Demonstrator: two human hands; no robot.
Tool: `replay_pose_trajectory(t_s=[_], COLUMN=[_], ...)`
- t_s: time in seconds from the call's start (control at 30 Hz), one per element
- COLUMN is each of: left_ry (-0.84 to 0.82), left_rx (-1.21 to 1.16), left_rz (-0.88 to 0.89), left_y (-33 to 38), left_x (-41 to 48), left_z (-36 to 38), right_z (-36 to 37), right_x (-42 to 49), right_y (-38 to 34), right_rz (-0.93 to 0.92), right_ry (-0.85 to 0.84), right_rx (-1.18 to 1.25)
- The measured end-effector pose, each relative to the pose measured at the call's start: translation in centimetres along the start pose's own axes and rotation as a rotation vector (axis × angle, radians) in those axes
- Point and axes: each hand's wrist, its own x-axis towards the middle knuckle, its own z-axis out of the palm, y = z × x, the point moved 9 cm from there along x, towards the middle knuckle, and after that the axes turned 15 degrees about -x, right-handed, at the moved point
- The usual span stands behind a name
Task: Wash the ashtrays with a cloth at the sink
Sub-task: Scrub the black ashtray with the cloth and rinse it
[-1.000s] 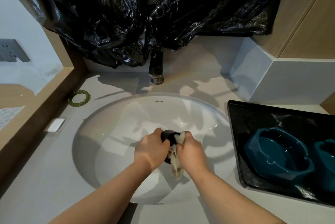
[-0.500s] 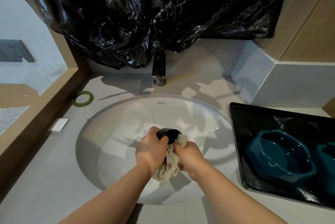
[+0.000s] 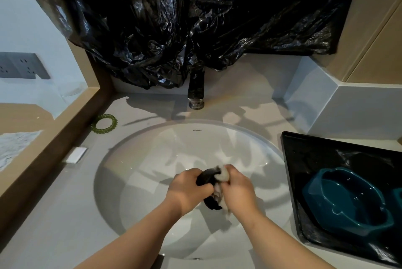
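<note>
Ashtray (image 3: pixel 206 178), black: my left hand (image 3: pixel 189 190) grips it above the sink (image 3: pixel 152 138); right hand (image 3: pixel 237 190) clutches cloth (image 3: pixel 223 174) against it. Risk: could slip, chip.

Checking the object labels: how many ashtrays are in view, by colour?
Black ashtray: 1
Teal ashtrays: 2, the second cut off by the right frame edge
Total: 3

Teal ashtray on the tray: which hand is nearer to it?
Right. The right hand, gripping the cloth, lies left of the teal ashtray; the left hand, holding the dark ashtray, is farther left.
</note>
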Motion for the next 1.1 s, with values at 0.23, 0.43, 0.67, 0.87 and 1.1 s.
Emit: replay_pose_trajectory(t_s=[0.23,0.43,0.67,0.87,1.1], left_ry=[0.023,-0.098,0.079,0.031,-0.095], left_rx=[-0.025,0.299,0.069,-0.342,-0.242], left_rz=[0.045,0.025,0.092,0.028,-0.006], left_y=[0.3,-0.1,1.0,0.1,0.1], left_x=[0.0,-0.2,-0.4,-0.4,-0.9], left_z=[0.0,1.3,-0.5,0.1,1.0], right_z=[2.7,-0.2,0.1,1.3,-0.5], right_x=[-0.8,-0.8,-0.1,-0.5,-0.9], right_y=[2.3,-1.5,0.8,2.1,-1.2], right_rz=[0.319,-0.143,0.083,0.266,-0.091], right_ry=[-0.251,-0.018,-0.03,-0.135,0.02], right_rx=[0.336,-0.259,0.035,0.316,-0.369])
